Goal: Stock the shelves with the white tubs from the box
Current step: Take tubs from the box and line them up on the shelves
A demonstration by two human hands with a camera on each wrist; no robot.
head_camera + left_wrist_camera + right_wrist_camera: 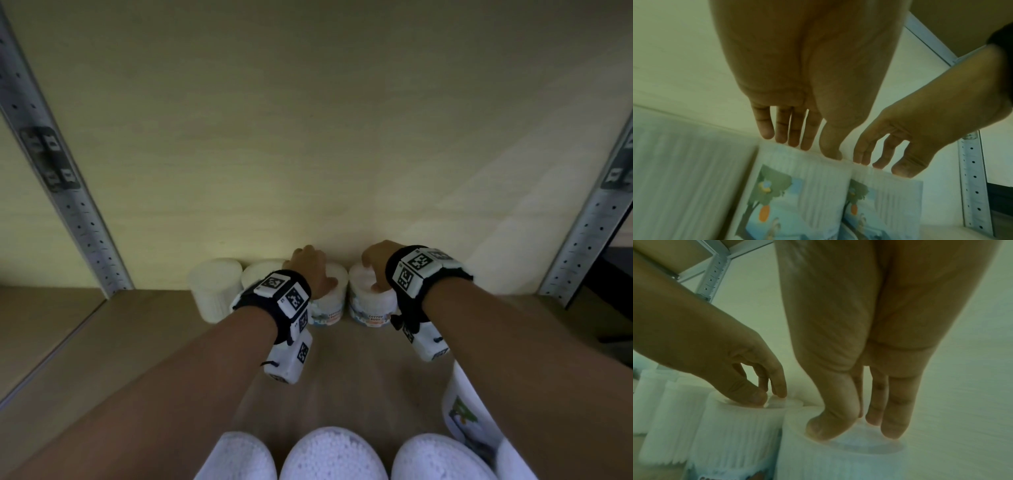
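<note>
Two white ribbed tubs with picture labels stand side by side at the back of the wooden shelf (137, 342). My left hand (315, 270) reaches down onto the left one (327, 308), thumb and fingertips touching its lid. On the right one (371, 305) my right hand (373, 270) does the same. The left wrist view has my left hand (809, 147) with nearly straight fingers at the top edge of its tub (801, 186). In the right wrist view, my right hand (855, 430) rests thumb and fingertips on the clear lid of its tub (838, 459).
Two plain white tubs (212, 291) (260, 272) stand to the left in the same back row. Metal uprights (68, 205) (589, 233) frame the bay. Several more white tubs (332, 452) crowd the near bottom edge, one labelled tub (466, 411) lying tilted under my right forearm.
</note>
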